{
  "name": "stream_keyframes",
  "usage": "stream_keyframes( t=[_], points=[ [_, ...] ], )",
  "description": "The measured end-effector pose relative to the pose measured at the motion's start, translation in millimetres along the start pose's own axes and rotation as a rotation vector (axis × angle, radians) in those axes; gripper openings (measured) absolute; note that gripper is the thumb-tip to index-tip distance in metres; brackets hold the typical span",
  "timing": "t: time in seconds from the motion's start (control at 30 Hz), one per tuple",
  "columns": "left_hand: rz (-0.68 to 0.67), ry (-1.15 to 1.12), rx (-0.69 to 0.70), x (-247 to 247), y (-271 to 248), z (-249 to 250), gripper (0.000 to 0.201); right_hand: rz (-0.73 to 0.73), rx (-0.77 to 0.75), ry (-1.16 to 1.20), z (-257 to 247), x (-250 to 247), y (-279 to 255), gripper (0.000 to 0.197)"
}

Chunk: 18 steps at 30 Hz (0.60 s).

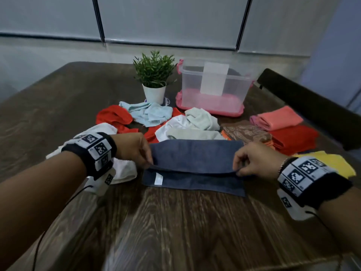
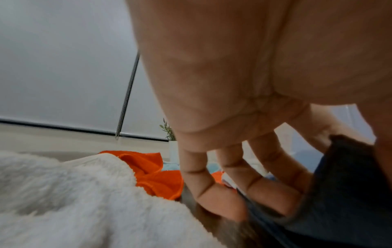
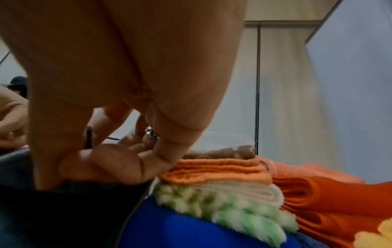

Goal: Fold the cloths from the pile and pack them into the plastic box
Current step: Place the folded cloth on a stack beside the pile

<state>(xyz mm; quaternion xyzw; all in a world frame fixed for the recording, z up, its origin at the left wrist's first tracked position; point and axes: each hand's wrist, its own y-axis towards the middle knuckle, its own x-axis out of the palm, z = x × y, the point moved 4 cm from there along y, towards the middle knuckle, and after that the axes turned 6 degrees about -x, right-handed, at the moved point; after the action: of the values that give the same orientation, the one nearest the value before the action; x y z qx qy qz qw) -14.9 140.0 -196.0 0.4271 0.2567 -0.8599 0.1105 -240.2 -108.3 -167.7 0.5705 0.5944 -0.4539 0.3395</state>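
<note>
We see the left hand [image 1: 134, 148] and the right hand [image 1: 254, 160] each pinching one end of the folded-over edge of a dark blue cloth [image 1: 195, 155], which lies on the counter [image 1: 175, 222] between them; its lower layer, with a white tag [image 1: 158, 179], shows on the near side of the hands. We judge the fold to be halfway made. If one pinch slips, or one hand travels faster than the other, the upper layer would likely land skewed and the edges would not meet. The unfolded pile [image 1: 156, 118] lies just beyond the hands, and a white cloth [image 2: 74, 193] sits beside the left hand, close enough that we could snag it. Folded cloths [image 3: 222, 169] are stacked just outside the right hand, where a wide sweep might topple them. The plastic box [image 1: 213, 85] stands well beyond the pile, open-topped; pink shows low in it, but we cannot tell whether that is a cloth or the lid beneath.
</note>
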Motion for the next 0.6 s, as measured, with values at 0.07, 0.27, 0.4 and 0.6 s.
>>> stream_keyframes(
  t=[0.07,0.27,0.4,0.6],
  points=[
    [-0.079,0.038,-0.028,11,1,-1,0.020,-0.053,0.008,-0.028,1,9,-2,0.023],
    [0.290,0.087,-0.090,-12,9,-7,0.032,-0.018,0.057,0.054,-5,7,-5,0.020],
    [0.257,0.271,-0.223,-1,28,-17,0.035,0.233,-0.001,0.008,-16,-9,4,0.012],
    [0.326,0.265,-0.121,-4,28,8,0.011,0.360,-0.102,-0.136,-41,-24,24,0.011]
  ],
)
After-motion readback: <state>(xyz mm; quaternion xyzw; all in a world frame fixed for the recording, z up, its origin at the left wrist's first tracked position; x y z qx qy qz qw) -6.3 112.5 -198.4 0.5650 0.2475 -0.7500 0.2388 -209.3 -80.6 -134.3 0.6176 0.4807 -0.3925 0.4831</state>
